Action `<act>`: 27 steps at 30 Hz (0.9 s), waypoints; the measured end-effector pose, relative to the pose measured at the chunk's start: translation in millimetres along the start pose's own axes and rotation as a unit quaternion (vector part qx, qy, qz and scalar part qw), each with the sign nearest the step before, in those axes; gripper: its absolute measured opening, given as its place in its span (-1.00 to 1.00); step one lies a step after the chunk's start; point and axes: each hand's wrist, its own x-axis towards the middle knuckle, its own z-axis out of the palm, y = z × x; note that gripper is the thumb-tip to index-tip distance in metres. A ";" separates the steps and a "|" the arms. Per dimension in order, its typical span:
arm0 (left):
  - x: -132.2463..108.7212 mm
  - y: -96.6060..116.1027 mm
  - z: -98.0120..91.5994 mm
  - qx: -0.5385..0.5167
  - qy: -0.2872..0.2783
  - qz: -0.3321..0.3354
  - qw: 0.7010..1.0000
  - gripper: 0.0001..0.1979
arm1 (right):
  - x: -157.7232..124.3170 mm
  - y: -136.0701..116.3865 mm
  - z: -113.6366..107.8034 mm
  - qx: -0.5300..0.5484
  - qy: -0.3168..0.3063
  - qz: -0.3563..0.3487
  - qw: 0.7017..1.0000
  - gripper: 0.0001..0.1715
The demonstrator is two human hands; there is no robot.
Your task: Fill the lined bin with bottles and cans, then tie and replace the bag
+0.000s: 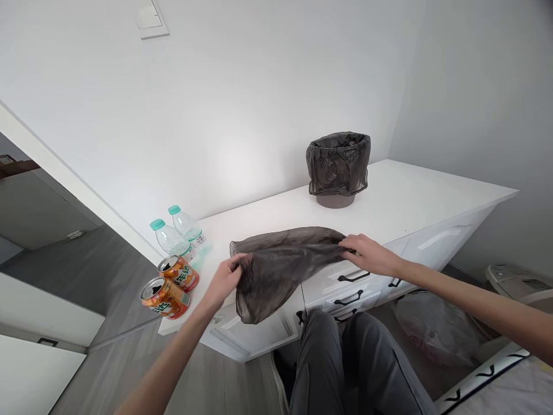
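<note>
A thin, dark, see-through garbage bag (287, 271) is stretched between my two hands at the front edge of the white cabinet top (268, 210). My left hand (224, 282) pinches its left end, and my right hand (365, 253) pinches the right end. Part of the bag rests on the top; a loose fold hangs down over the front. Farther back stands a small trash bin (336, 200), lined with another dark bag (339, 167) folded over its rim.
At the left end stand two orange cans (166, 297) and two clear bottles (185, 225) with teal caps. Drawers with black handles (349, 298) face my knees. To the right on the floor lies a whitish plastic bag (436, 323). A wall rises behind the cabinet.
</note>
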 end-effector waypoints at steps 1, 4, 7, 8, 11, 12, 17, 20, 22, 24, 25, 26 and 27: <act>7.2 8.2 -8.2 -0.003 0.038 -0.021 0.999 -0.57 | 6.5 0.1 -2.1 0.023 -0.015 0.047 0.999 -0.57; 22.9 37.5 -25.6 0.052 0.142 0.002 0.988 -0.43 | 27.1 -0.3 -2.8 0.051 -0.053 0.166 0.983 -0.37; 19.3 68.7 -13.8 0.166 0.224 0.149 0.949 -0.43 | 45.4 0.4 3.2 0.035 -0.066 0.212 0.974 -0.39; 14.2 76.9 -0.9 0.203 0.220 0.206 0.932 -0.48 | 50.4 0.5 5.6 0.024 -0.072 0.220 0.973 -0.42; 0.8 87.5 57.3 0.306 0.076 0.332 0.889 -0.56 | 61.2 -2.8 10.5 -0.005 -0.086 0.240 0.967 -0.49; 0.7 85.9 79.4 0.335 0.024 0.354 0.873 -0.53 | 63.2 -5.6 10.9 -0.011 -0.089 0.244 0.966 -0.50; 47.2 51.6 157.5 0.412 -0.071 0.273 0.866 -0.27 | 59.7 -25.9 5.0 -0.021 -0.095 0.227 0.969 -0.55; 79.8 22.1 160.7 0.419 -0.067 0.159 0.891 -0.28 | 48.6 -29.8 -0.3 -0.028 -0.092 0.238 0.967 -0.58; 88.7 2.1 146.1 0.425 -0.060 0.089 0.899 -0.31 | 39.4 -27.0 -3.1 -0.023 -0.084 0.247 0.965 -0.59; 88.6 -17.6 121.6 0.432 -0.049 0.057 0.899 -0.31 | 29.9 -23.5 -5.0 -0.005 -0.075 0.253 0.965 -0.60; 86.8 -27.1 106.7 0.433 -0.042 0.049 0.899 -0.30 | 25.5 -22.7 -5.5 0.008 -0.071 0.255 0.964 -0.61; 84.6 -36.0 91.0 0.433 -0.031 0.040 0.900 -0.30 | 21.4 -22.9 -5.8 0.022 -0.067 0.255 0.964 -0.64; 82.3 -43.9 75.2 0.424 -0.014 0.034 0.905 -0.31 | 17.6 -24.0 -5.8 0.035 -0.063 0.253 0.965 -0.65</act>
